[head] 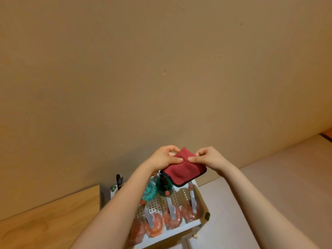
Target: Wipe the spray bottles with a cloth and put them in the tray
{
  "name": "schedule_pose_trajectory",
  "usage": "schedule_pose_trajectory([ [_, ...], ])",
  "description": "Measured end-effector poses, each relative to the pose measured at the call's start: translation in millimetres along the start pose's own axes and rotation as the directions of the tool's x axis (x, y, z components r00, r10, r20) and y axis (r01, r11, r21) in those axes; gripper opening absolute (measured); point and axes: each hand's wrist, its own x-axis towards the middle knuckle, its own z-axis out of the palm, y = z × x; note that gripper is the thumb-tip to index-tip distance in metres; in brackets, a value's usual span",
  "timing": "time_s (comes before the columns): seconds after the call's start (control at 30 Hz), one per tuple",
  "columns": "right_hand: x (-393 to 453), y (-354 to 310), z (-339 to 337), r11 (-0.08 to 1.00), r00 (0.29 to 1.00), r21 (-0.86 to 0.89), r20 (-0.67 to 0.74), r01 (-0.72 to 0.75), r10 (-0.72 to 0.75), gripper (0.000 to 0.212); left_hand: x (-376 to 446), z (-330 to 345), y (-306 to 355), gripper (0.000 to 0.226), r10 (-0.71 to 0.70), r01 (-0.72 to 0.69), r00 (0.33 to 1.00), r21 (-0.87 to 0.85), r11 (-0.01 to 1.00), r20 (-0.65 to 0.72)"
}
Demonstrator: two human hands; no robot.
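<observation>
A red cloth point(185, 169) with a dark edge hangs in the air, folded, above the tray. My left hand point(165, 156) pinches its left upper edge and my right hand point(209, 157) pinches its right upper edge, thumbs almost touching. Below stands a white perforated tray point(158, 203) on a cart. Several pink spray bottles point(154, 225) with grey triggers stand along its near side. Two green spray bottles point(164, 186) stand farther back, partly hidden by the cloth and my left forearm.
A wooden tabletop point(46, 216) lies left of the cart. A black object point(118, 180) sticks up behind the tray at its far left corner. A plain beige wall point(161, 69) fills the upper view; pale floor point(260, 177) spreads to the right.
</observation>
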Motion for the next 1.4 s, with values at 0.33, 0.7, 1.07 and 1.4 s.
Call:
schedule_pose_trajectory([
  [0.33,79,86,-13,0.994,0.992,-0.020,-0.056,-0.111,0.110,0.026,100,5,-95,0.017,-0.180,0.167,0.980,0.147,0.975,0.086],
  [0.7,119,195,11,0.905,0.915,0.291,-0.167,-0.311,0.368,0.022,162,35,-162,0.015,-0.216,0.254,0.959,0.225,0.941,-0.181],
  [1.07,146,233,34,0.900,0.800,0.191,-0.412,-0.392,0.436,0.019,184,52,-194,0.021,-0.293,0.361,0.923,0.296,0.884,-0.249],
  [1.4,134,223,56,0.927,0.913,0.043,-0.160,-0.373,0.375,0.026,185,52,-195,0.022,-0.234,0.273,0.961,0.379,0.884,-0.147],
])
